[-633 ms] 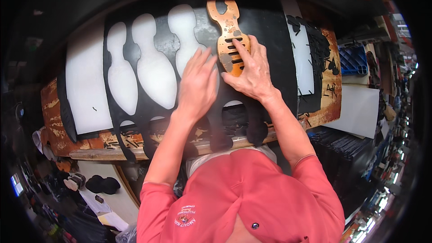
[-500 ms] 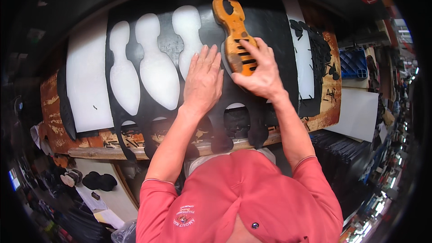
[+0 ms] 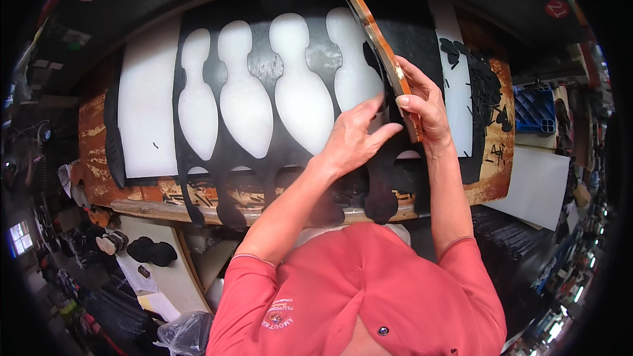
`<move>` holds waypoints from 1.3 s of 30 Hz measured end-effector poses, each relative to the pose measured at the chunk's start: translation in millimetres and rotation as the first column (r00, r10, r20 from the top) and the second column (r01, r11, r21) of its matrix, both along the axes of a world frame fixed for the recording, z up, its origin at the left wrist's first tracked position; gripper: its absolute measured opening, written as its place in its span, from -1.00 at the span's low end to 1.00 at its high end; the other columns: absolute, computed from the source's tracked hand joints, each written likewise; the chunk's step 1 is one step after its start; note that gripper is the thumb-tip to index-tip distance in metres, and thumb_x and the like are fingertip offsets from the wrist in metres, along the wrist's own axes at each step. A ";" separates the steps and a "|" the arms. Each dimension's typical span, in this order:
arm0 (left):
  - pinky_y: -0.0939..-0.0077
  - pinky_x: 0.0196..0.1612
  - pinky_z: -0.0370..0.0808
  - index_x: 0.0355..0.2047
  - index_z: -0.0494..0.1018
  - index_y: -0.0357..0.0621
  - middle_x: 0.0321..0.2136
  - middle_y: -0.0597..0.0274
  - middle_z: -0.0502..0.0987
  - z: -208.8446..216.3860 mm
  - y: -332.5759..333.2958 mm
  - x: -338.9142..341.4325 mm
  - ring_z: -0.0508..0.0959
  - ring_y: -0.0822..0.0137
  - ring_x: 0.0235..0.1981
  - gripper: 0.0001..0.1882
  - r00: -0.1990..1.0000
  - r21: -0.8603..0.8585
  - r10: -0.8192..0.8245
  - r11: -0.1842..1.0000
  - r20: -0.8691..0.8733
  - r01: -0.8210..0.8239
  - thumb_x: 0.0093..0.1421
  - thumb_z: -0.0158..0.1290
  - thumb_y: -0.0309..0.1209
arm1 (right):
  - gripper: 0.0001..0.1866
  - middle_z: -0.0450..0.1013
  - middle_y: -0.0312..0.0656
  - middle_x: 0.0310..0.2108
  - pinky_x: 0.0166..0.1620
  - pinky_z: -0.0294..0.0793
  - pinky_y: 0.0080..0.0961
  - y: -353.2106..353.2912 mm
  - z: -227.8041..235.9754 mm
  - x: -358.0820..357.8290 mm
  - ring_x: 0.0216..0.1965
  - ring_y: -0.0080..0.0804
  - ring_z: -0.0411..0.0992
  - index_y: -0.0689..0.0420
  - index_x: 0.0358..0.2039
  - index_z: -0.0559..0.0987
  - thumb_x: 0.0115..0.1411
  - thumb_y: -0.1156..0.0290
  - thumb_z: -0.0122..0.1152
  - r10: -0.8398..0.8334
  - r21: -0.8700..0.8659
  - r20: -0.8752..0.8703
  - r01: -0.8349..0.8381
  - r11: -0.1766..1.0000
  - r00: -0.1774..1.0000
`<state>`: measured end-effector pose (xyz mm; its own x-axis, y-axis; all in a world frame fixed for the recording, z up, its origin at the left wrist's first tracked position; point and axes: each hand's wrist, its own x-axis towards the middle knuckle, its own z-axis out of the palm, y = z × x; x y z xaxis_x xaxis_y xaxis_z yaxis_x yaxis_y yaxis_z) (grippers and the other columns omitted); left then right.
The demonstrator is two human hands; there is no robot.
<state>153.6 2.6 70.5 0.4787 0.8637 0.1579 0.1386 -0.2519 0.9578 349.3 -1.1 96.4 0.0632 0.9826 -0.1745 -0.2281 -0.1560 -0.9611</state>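
My right hand point(image 3: 425, 109) grips an orange sole-shaped cutting die point(image 3: 389, 56) by its lower half, tilted up on edge above the black sheet point(image 3: 320, 59). Dark material shows along the die's underside; whether it is a cut piece is hard to tell. My left hand point(image 3: 349, 142) is beside that underside, fingers stretched and thumb apart, fingertips close to the dark material. Whether they touch it is unclear. Several sole-shaped openings in the sheet show the white board point(image 3: 304, 109) beneath; the rightmost is partly hidden by the die and my left hand.
The sheet's scalloped front edge hangs over the bench's wooden rail point(image 3: 217, 214). Black offcuts point(image 3: 478, 79) are heaped at the right of the bench. A blue plastic crate point(image 3: 534, 110) stands beyond, and a pale panel point(image 3: 531, 184) leans below it.
My right hand has turned the die from lying flat to standing on edge, uncovering another opening. The left hand has moved right, from the sheet to the die. The view has shifted slightly.
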 end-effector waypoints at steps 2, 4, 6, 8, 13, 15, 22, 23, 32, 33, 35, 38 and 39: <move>0.48 -0.12 0.59 0.22 0.52 -0.41 -0.22 0.11 0.71 -2.9 3.5 -14.8 0.64 0.42 -0.26 -0.55 0.990 -0.221 0.031 0.975 0.136 0.000 0.41 0.23 -0.40 | -0.06 0.51 0.00 0.24 0.35 0.37 -0.44 0.8 -0.5 1.3 0.24 -0.29 0.48 0.37 0.42 0.41 0.02 0.26 0.48 -0.017 0.024 -0.057 0.019 1.000 0.998; 0.53 -0.15 0.56 0.10 0.63 -0.35 -0.28 0.20 0.72 -5.6 10.2 -39.0 0.57 0.55 -0.25 -0.71 0.975 -0.394 0.224 0.897 0.019 -0.198 0.45 0.14 -0.47 | -0.06 0.51 -0.02 0.23 0.34 0.37 -0.47 1.8 -4.1 4.5 0.23 -0.29 0.48 0.36 0.41 0.42 0.02 0.24 0.48 -0.008 0.046 -0.111 0.013 0.999 0.994; 0.52 -0.09 0.56 0.05 0.63 -0.36 -0.24 0.22 0.73 -7.4 16.8 -71.9 0.59 0.53 -0.22 -0.75 0.933 -0.277 0.348 0.908 0.089 -0.313 0.47 0.12 -0.49 | -0.02 0.47 -0.03 0.26 0.33 0.36 -0.47 -0.4 -9.3 10.4 0.23 -0.29 0.47 0.36 0.42 0.41 0.01 0.18 0.49 -0.018 0.072 -0.080 0.023 0.997 0.997; 0.56 -0.07 0.55 0.06 0.63 -0.39 -0.19 0.25 0.73 -11.5 22.5 -113.3 0.59 0.54 -0.20 -0.75 0.869 -0.214 0.493 0.854 0.035 -0.475 0.47 0.12 -0.50 | -0.01 0.48 -0.01 0.25 0.34 0.38 -0.45 -5.8 -13.4 22.6 0.24 -0.29 0.47 0.35 0.43 0.40 0.01 0.16 0.48 -0.013 0.096 -0.035 0.016 0.995 0.999; 0.38 -0.15 0.57 0.06 0.61 -0.42 -0.31 0.12 0.74 -31.1 31.2 -243.4 0.62 0.42 -0.32 -0.69 0.493 0.261 0.860 0.510 -0.132 -0.820 0.44 0.12 -0.44 | 0.05 0.44 0.06 0.30 0.37 0.43 -0.39 -19.6 -22.3 70.5 0.26 -0.20 0.50 0.43 0.48 0.27 0.04 0.17 0.44 -0.034 0.091 -0.082 0.042 0.995 0.996; 0.30 -0.14 0.58 -0.02 0.64 -0.42 -0.35 -0.06 0.72 -33.0 46.4 -308.5 0.66 0.21 -0.36 -0.70 0.254 0.322 0.950 0.301 -0.180 -0.897 0.39 0.16 -0.41 | 0.07 0.45 0.06 0.29 0.35 0.45 -0.40 -20.3 -27.2 89.0 0.24 -0.20 0.51 0.44 0.50 0.23 0.06 0.17 0.44 -0.019 0.078 -0.093 0.027 0.997 0.995; 0.04 0.19 0.57 0.09 0.65 -0.29 0.00 -0.26 0.69 -37.1 70.2 -473.9 0.69 -0.19 0.03 -0.59 -0.149 0.440 0.883 0.071 -0.446 -0.895 0.24 0.22 -0.42 | 0.12 0.46 0.04 0.26 0.31 0.48 -0.42 -23.5 -34.7 116.7 0.21 -0.23 0.53 0.41 0.50 0.25 0.04 0.09 0.51 -0.023 0.069 -0.012 0.024 0.997 1.000; 0.03 0.20 0.55 0.11 0.63 -0.30 0.03 -0.27 0.68 -34.9 73.7 -479.0 0.67 -0.19 0.06 -0.56 -0.210 0.520 0.856 0.078 -0.472 -0.850 0.24 0.23 -0.41 | 0.10 0.46 0.05 0.26 0.31 0.49 -0.41 -23.2 -34.2 115.5 0.22 -0.21 0.53 0.40 0.49 0.27 0.02 0.11 0.50 -0.039 0.052 0.018 0.038 0.998 0.999; -0.03 0.48 0.29 0.36 0.41 -0.35 0.34 -0.30 0.43 0.2 51.6 -217.4 0.39 -0.22 0.41 -0.37 0.708 0.375 0.658 0.743 -0.257 -0.554 0.44 0.17 -0.18 | 0.05 0.44 0.03 0.31 0.38 0.37 -0.38 -9.8 -23.8 52.6 0.30 -0.24 0.46 0.41 0.44 0.36 -0.01 0.13 0.48 -0.006 0.133 0.030 0.002 0.991 1.000; -0.09 0.51 0.21 0.40 0.37 -0.33 0.39 -0.30 0.37 -5.7 43.0 -178.5 0.31 -0.24 0.46 -0.33 0.740 0.479 0.561 0.798 -0.371 -0.365 0.44 0.16 -0.14 | 0.02 0.45 0.02 0.29 0.36 0.38 -0.41 -4.9 -23.0 43.2 0.27 -0.25 0.47 0.41 0.43 0.37 0.00 0.16 0.47 -0.017 0.121 0.040 0.012 0.993 0.999; -0.19 0.56 0.06 0.44 0.32 -0.29 0.48 -0.30 0.25 -20.3 32.5 -124.4 0.15 -0.28 0.54 -0.26 0.728 0.565 0.422 0.823 -0.540 -0.058 0.43 0.17 -0.07 | -0.03 0.48 0.02 0.25 0.34 0.38 -0.44 -2.2 -16.5 31.2 0.23 -0.26 0.49 0.41 0.42 0.39 0.01 0.24 0.46 -0.044 0.091 -0.008 0.045 0.995 0.999; -0.20 0.61 -0.09 0.51 0.23 -0.19 0.58 -0.12 0.11 -28.4 32.9 -117.4 0.01 -0.26 0.60 -0.21 0.646 0.484 0.383 0.875 -0.660 -0.024 0.42 0.18 -0.09 | -0.05 0.50 0.04 0.24 0.34 0.40 -0.42 -3.9 -2.6 23.7 0.22 -0.23 0.51 0.43 0.40 0.40 -0.01 0.31 0.48 -0.094 0.066 0.008 0.093 0.994 0.996; -0.21 0.60 -0.07 0.50 0.26 -0.17 0.57 -0.09 0.13 -28.0 36.9 -126.6 0.02 -0.27 0.60 -0.24 0.635 0.520 0.404 0.854 -0.659 -0.004 0.42 0.18 -0.11 | -0.07 0.50 0.05 0.23 0.35 0.40 -0.40 -7.2 3.3 24.0 0.22 -0.21 0.51 0.45 0.38 0.41 -0.01 0.38 0.51 -0.064 0.093 0.057 0.058 0.994 0.996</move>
